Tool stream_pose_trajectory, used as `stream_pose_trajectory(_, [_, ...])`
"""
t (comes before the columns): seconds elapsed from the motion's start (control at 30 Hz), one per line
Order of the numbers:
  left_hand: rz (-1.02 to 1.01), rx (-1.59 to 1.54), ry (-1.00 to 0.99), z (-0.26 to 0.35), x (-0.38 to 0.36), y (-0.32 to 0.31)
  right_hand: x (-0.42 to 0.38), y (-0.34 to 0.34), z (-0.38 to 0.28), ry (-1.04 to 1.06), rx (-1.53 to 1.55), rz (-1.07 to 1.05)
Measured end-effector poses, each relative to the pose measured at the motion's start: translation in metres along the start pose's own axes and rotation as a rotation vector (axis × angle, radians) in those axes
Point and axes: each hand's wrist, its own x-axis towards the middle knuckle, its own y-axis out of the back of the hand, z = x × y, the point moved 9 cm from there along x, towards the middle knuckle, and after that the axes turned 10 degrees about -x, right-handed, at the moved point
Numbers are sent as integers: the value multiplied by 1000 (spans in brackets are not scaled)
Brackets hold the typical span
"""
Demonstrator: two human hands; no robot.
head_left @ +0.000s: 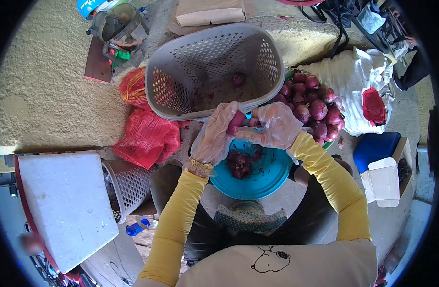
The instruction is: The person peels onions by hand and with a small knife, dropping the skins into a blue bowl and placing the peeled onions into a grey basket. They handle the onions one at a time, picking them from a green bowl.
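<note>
Both my hands wear clear plastic gloves and meet above a blue basin. My left hand (216, 134) is closed round a red onion (236, 121). Close by on the right, my right hand (276, 127) has its fingers bent towards the same onion; what lies between its fingertips is too small to make out. Onion skins and dark red pieces (241, 165) lie in the blue basin (250, 190). Just beyond my hands stands a grey perforated basket (205, 48) with one onion (238, 79) and some skins inside. Many red onions (318, 109) are heaped to the right.
Red mesh bags (150, 136) lie left of the basket. A white-topped box (66, 205) and a second perforated basket (133, 186) stand at the left. A white sack (356, 86), a blue object (376, 149) and an open carton (383, 182) are on the right.
</note>
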Motion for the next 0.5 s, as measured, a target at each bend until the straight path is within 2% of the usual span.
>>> stream_pose_trajectory(0.03, [-36, 35, -39, 10, -2, -6, -1, -2, 2, -1, 0, 0])
stream_pose_trajectory(0.1, [-72, 70, -80, 14, -2, -8, -5, -21, 15, -98, -24, -161])
stream_pose_trajectory(0.2, [-142, 8, -72, 8, -1, -4, -6, -23, 15, -86, -46, -142])
stream_pose_trajectory(0.27, [-216, 615, -704, 57, -25, -26, -7, -29, 16, -67, -16, -142])
stream_pose_trajectory(0.37, [-203, 731, -688, 56, -22, -26, -7, -27, 7, -2, -45, -160])
stream_pose_trajectory(0.5, [-162, 636, -715, 59, -22, -25, -7, -28, -2, 117, -81, -156])
